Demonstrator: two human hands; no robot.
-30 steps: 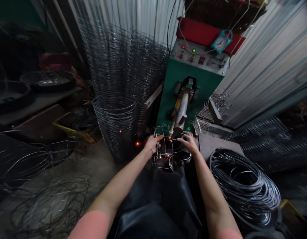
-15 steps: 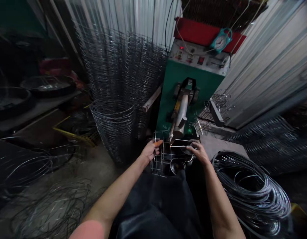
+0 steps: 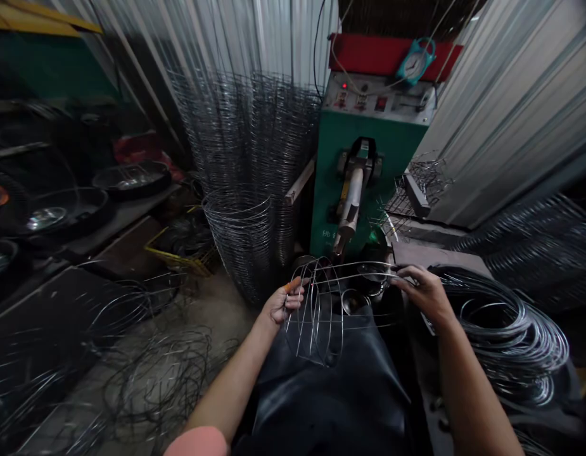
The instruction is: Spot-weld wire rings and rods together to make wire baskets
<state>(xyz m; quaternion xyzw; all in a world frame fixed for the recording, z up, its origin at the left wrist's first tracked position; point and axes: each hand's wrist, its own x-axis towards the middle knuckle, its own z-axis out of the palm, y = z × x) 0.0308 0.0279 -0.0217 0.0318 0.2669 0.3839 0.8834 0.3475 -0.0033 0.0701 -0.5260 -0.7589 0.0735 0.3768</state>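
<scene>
While the left hand [image 3: 286, 303], with an orange covering [image 3: 293, 284] on one finger, closes around the near edge of a silvery openwork frame of thin bent wire [image 3: 314, 323], the right hand [image 3: 423, 288] pinches, with its fingers nearly together, the far ends of long, thin silvery wires [image 3: 363, 274] that run across from that frame. Whether it grips one wire or both is too small to tell. The frame hangs in front of a dark, glossy apron [image 3: 331, 392], its rounded hoops on the left side and straight lengths reaching right.

Judging by its shape, the work is partway along: several hoops and cross wires already stand together as one body, whereas the long lengths end at the right hand with no hoop visible there. Which joints are fixed cannot be told.

Just beyond the frame, apart from it, a grey metal electrode arm [image 3: 353, 190] points down from a green box-shaped machine [image 3: 373, 130]. Farther left stand tall stacks of round wire baskets [image 3: 238, 221]; to the right lies a thick coil of shiny wire [image 3: 535, 335].
</scene>
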